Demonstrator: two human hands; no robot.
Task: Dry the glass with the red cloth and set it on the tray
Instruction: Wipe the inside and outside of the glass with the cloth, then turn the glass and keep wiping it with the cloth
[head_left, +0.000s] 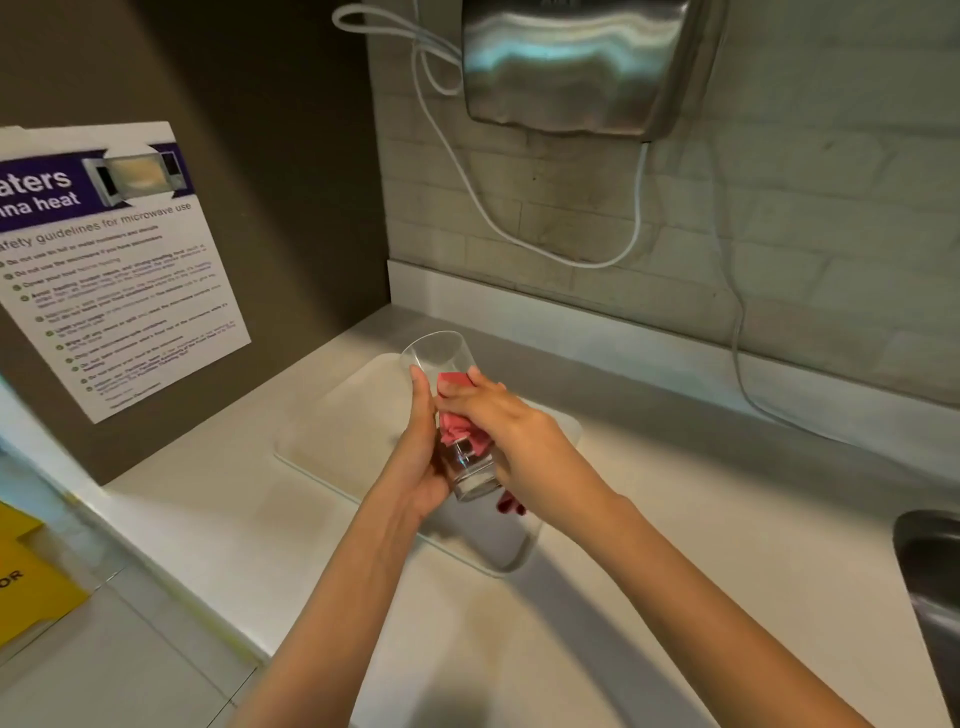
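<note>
Glass: a clear, straight-sided drinking glass (441, 364) held in the air above the tray, tilted, its open mouth pointing up and away, its thick base nearest the camera.
Left hand: the left hand (421, 457) wraps the glass from the left side, fingers reaching up toward the rim; its grip is closed on the glass.
Right hand: the right hand (511, 436) presses a crumpled red cloth (460, 431) against the right wall of the glass; its grip is closed on the cloth.
Cloth: bunched between palm and glass, a small end showing below the hand.
Tray: a pale, translucent rectangular plastic tray (332, 431) lying flat on the bench, directly under both hands.
Bench: a white bench (701, 519) against a tiled wall.
Surroundings: a steel wall-mounted hand dryer (582, 62) above; a printed microwave safety notice (119, 260) at left; the edge of a metal sink (930, 571) at right.
</note>
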